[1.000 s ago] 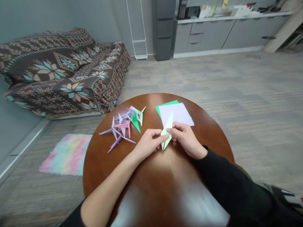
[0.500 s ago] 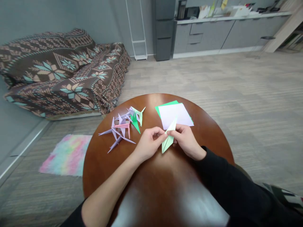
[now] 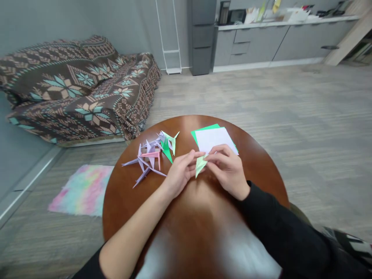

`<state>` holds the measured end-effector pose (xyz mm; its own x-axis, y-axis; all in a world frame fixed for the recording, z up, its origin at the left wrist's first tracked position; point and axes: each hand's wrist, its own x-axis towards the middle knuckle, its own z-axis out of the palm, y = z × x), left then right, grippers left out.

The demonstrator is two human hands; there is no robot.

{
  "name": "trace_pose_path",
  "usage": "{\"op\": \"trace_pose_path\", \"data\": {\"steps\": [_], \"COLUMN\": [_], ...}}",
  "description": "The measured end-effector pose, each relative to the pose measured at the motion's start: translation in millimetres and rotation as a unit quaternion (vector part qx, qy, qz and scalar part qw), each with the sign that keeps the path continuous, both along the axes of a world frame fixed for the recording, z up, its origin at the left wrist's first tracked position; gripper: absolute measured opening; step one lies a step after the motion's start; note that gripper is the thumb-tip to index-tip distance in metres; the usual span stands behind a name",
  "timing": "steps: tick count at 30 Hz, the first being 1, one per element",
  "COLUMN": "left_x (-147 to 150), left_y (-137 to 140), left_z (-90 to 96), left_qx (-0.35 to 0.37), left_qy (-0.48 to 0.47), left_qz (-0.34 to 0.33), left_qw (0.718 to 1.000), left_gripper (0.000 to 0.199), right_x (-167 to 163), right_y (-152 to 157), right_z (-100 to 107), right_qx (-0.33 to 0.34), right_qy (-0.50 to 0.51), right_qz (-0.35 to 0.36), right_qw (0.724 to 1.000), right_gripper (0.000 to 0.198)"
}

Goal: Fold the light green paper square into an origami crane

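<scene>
Between both hands is a pale green piece of folded paper (image 3: 200, 166), now a small triangular shape held just above the table. My left hand (image 3: 183, 169) grips it from the left, fingers reaching behind and under it. From the right, my right hand (image 3: 228, 167) pinches its edge with thumb and fingers, hiding part of it. Just beyond my hands lies a stack of square sheets, white-lilac paper (image 3: 213, 138) on top and green paper (image 3: 194, 134) showing beneath. Left of my hands sits a pile of folded paper cranes (image 3: 145, 161) in lilac, pink and green.
A round brown wooden table (image 3: 192, 240) carries everything. Past it stand a sofa with a patterned cover (image 3: 95, 97), a pastel fluffy rug (image 3: 81, 190), a grey fridge (image 3: 201, 46) and a kitchen counter (image 3: 261, 42).
The pale green paper has gone from a long diamond to a shorter triangle, folded over. My right hand has turned over its edge, and my left fingers have straightened behind it.
</scene>
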<state>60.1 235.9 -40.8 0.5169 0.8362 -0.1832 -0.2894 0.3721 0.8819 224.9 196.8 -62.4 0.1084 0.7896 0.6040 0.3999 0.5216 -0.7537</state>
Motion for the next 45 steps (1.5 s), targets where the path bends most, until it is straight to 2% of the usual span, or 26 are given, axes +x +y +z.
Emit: {"op": "trace_pose_path", "data": {"steps": [2,4,6,8,11,13,15,17,20,22,25,27,30,32,35,38,45], "left_x": [-1.1,-3.1,-5.5,-7.4,-8.8,-9.1,-9.6,-10.3,-10.6,-8.8,-3.3,0.0,1.6,0.7,-0.6,-0.1,1.1], "left_y": [1.6,4.6,7.7,9.6,8.6,7.1,7.0,9.2,13.0,12.1,5.2,0.4,-1.4,0.3,3.0,3.2,-0.6], "left_z": [-1.4,-4.3,-7.4,-9.1,-7.2,-3.8,-0.8,0.9,0.6,-1.1,-6.2,-10.9,-16.9,-17.9,-14.5,-8.8,-3.9], "left_qx": [-0.005,0.006,0.019,0.040,0.070,0.076,0.069,0.049,0.038,0.084,0.195,0.244,0.288,0.292,0.255,0.217,0.197], "left_qy": [-0.012,-0.005,0.010,0.039,0.095,0.110,0.112,0.108,0.077,0.057,0.076,0.106,0.147,0.166,0.148,0.119,0.082], "left_qz": [-0.005,0.006,0.019,0.012,-0.045,-0.100,-0.128,-0.093,0.041,0.096,0.088,0.060,0.035,0.056,0.093,0.102,0.086], "left_qw": [1.000,1.000,1.000,0.998,0.992,0.986,0.983,0.989,0.995,0.990,0.974,0.962,0.946,0.940,0.951,0.964,0.973], "left_gripper": [0.041,0.057,0.068,0.068,0.068,0.073,0.075,0.068,0.063,0.071,0.088,0.080,0.034,0.015,0.013,0.015,0.018], "right_x": [-1.0,-0.9,0.3,1.9,3.6,4.4,6.0,8.9,14.2,16.0,14.3,11.0,6.0,3.5,1.0,-0.6,-0.5], "right_y": [-0.3,0.5,1.9,2.9,2.9,2.5,3.3,5.8,11.9,15.3,17.1,16.1,13.3,11.1,7.3,3.8,1.4], "right_z": [-0.2,-0.1,0.5,1.5,3.3,4.1,3.9,2.8,1.1,0.9,1.6,2.0,1.9,1.8,2.4,3.5,5.3], "right_qx": [-0.002,-0.029,-0.063,-0.102,-0.173,-0.214,-0.220,-0.203,-0.185,-0.185,-0.201,-0.222,-0.242,-0.233,-0.209,-0.194,-0.149], "right_qy": [-0.027,-0.022,0.017,0.088,0.160,0.153,0.149,0.183,0.288,0.349,0.385,0.376,0.342,0.318,0.272,0.234,0.196], "right_qz": [0.025,0.041,0.043,0.049,0.089,0.115,0.103,0.052,-0.031,-0.055,-0.048,-0.024,0.025,0.054,0.102,0.129,0.109], "right_qw": [0.999,0.999,0.997,0.990,0.968,0.958,0.959,0.961,0.939,0.917,0.899,0.899,0.908,0.918,0.934,0.944,0.963], "right_gripper": [0.016,0.016,0.017,0.024,0.031,0.022,0.015,0.016,0.022,0.027,0.033,0.034,0.035,0.034,0.031,0.029,0.012]}}
